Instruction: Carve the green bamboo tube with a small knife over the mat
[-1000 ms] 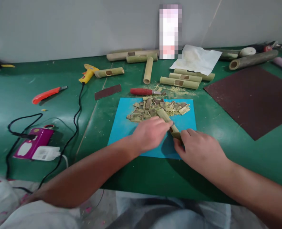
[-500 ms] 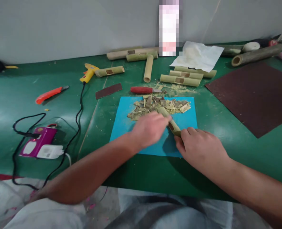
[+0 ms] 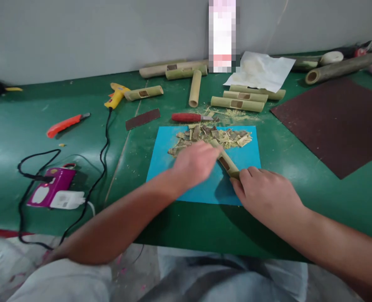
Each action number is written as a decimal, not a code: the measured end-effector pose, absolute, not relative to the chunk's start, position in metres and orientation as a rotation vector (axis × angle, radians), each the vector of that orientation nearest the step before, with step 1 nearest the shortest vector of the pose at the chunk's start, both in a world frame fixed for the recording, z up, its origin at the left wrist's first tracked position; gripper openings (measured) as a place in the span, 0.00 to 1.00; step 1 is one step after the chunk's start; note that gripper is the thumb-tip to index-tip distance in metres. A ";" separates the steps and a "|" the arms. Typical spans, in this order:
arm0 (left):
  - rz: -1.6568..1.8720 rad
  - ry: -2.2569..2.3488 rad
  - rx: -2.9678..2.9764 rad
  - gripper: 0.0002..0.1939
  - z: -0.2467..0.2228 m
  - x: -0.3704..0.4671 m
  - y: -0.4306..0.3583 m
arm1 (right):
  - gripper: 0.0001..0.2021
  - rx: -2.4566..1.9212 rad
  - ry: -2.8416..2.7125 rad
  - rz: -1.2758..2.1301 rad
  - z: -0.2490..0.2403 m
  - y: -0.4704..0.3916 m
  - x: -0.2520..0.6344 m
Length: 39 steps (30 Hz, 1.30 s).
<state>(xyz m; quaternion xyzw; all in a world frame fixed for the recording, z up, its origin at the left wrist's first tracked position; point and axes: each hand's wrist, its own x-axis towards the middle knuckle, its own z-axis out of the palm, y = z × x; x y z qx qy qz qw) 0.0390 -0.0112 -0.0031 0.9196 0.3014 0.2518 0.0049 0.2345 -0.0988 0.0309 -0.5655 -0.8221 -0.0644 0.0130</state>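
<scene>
A pale green bamboo tube (image 3: 229,165) with a rectangular cut-out lies slantwise over the blue sheet (image 3: 186,195). Its near end is in the closed grip of my right hand (image 3: 264,188). My left hand (image 3: 196,163), slightly blurred, is closed at the tube's far part, beside the cut-out; whether a small thing is between its fingers is hidden. Bamboo chips and shavings (image 3: 232,137) are heaped along the sheet's back edge, just beyond my left hand.
Behind the sheet lie a red-handled knife (image 3: 186,117), a brown strip (image 3: 143,119) and several cut bamboo tubes (image 3: 237,104). A yellow glue gun (image 3: 116,95), orange cutter (image 3: 66,124) and purple power block (image 3: 55,184) with cords are left. A dark brown sheet (image 3: 333,126) is right.
My left hand has slid a little up and left along the tube, so more of the cut-out shows. My right hand still grips the near end.
</scene>
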 end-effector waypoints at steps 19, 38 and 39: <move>0.700 0.850 2.839 0.20 -0.002 0.039 -0.014 | 0.15 -1.675 -2.555 -0.299 0.026 -0.102 0.237; 0.694 0.758 2.801 0.17 -0.002 0.041 -0.016 | 0.13 -1.840 -2.563 -0.171 0.031 -0.099 0.234; 0.686 0.731 2.810 0.17 -0.002 0.043 -0.019 | 0.14 -1.836 -2.564 -0.172 0.031 -0.099 0.234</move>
